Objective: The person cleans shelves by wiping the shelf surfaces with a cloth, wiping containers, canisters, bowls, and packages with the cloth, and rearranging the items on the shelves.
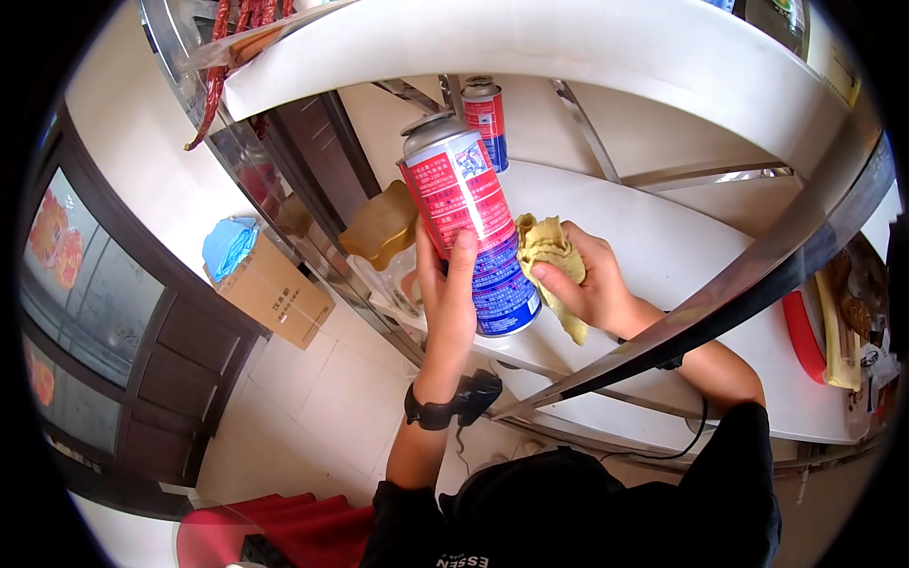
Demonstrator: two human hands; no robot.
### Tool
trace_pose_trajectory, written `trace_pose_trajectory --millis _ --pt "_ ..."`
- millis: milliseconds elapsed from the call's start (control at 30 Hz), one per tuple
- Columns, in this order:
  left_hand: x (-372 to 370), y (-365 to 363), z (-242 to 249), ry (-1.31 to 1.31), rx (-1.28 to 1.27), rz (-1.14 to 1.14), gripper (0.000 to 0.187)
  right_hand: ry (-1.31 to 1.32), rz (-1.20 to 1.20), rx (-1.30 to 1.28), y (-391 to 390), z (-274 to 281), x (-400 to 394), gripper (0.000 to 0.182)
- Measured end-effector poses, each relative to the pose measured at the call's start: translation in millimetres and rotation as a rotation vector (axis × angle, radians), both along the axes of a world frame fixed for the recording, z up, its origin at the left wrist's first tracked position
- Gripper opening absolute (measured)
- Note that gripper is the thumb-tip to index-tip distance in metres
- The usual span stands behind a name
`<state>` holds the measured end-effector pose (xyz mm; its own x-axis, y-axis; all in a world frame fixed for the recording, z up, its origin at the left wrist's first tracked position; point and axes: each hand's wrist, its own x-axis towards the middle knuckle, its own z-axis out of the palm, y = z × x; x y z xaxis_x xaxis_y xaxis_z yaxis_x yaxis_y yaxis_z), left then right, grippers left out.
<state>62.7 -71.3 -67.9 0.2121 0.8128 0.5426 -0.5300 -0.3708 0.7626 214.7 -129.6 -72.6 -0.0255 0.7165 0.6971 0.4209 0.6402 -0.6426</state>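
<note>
A red and blue gas canister (464,204) with a grey metal top is held up, tilted, in front of the white shelf (653,227). My left hand (448,293) is wrapped round its lower left side, thumb across the printed label. In my right hand (597,289) is a crumpled yellow cloth (549,256), pinched between thumb and fingers, right at the canister's lower right side. Behind, a second canister (486,123) of the same red and blue stands upright on the shelf near the wall.
A curved metal rail (720,317) crosses in front of my right forearm. The upper white shelf (530,38) overhangs the canisters. Dried red chillies (216,80) hang at upper left. A cardboard box (275,293) with a blue bag stands on the floor. Packages and a red item (803,336) lie at right.
</note>
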Motion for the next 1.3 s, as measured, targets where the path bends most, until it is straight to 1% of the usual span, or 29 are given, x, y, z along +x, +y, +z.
trace_pose_trajectory --millis 200,367,467,567,767,833,867,933,967,1000,1067,1100,1133,1200,1300 --pt "-9.0 7.1 2.4 0.061 0.000 0.093 0.047 -0.108 0.051 -0.065 -0.7 2.5 2.0 0.023" --pt "-11.4 8.1 1.6 0.030 -0.002 0.053 0.047 -0.127 0.088 -0.086 1.8 -0.7 1.3 0.025" --pt "-12.9 10.0 -1.6 0.040 -0.003 0.055 0.047 -0.175 0.034 -0.115 0.6 -3.1 1.8 0.028" --pt "-12.7 9.5 -1.3 0.031 0.001 0.054 0.047 -0.189 0.007 -0.067 -0.4 -4.6 -0.3 0.029" --pt "-11.8 11.3 -3.1 0.043 -0.003 0.052 0.049 -0.183 -0.006 -0.068 0.1 -5.1 -0.2 0.029" --pt "-12.4 13.0 -7.5 0.068 -0.017 0.059 0.051 -0.196 -0.019 -0.007 -0.1 -6.7 0.1 0.029" --pt "-11.7 12.4 -9.1 0.051 -0.022 0.027 0.052 -0.203 -0.025 0.024 -0.3 -7.5 0.0 0.029" --pt "-7.5 8.2 -14.0 0.017 -0.035 -0.036 0.054 -0.195 -0.054 0.065 -4.0 -6.0 -0.9 0.027" --pt "-5.2 6.7 -18.8 0.059 -0.029 -0.009 0.054 -0.192 -0.069 0.085 -5.1 -5.5 -1.1 0.027" --pt "-4.6 2.3 -17.7 0.095 -0.003 -0.045 0.052 -0.179 -0.080 0.124 -4.2 -6.8 -0.8 0.027" --pt "2.2 -2.2 -26.8 0.056 0.018 -0.080 0.051 -0.155 -0.104 0.199 -1.5 -9.9 0.8 0.027" --pt "5.9 -11.0 -25.0 0.060 0.004 -0.044 0.051 -0.167 -0.117 0.205 -1.5 -7.3 2.0 0.026" --pt "6.8 -16.3 -21.9 0.085 0.077 -0.012 0.051 -0.142 -0.114 0.207 0.0 -7.5 4.0 0.025" --pt "7.8 -17.5 -28.0 0.139 0.104 -0.075 0.054 -0.094 -0.105 0.214 3.2 -9.1 7.2 0.024" --pt "7.5 -17.9 -35.5 0.129 0.075 -0.133 0.058 -0.023 -0.107 0.179 3.2 -7.9 4.8 0.022"
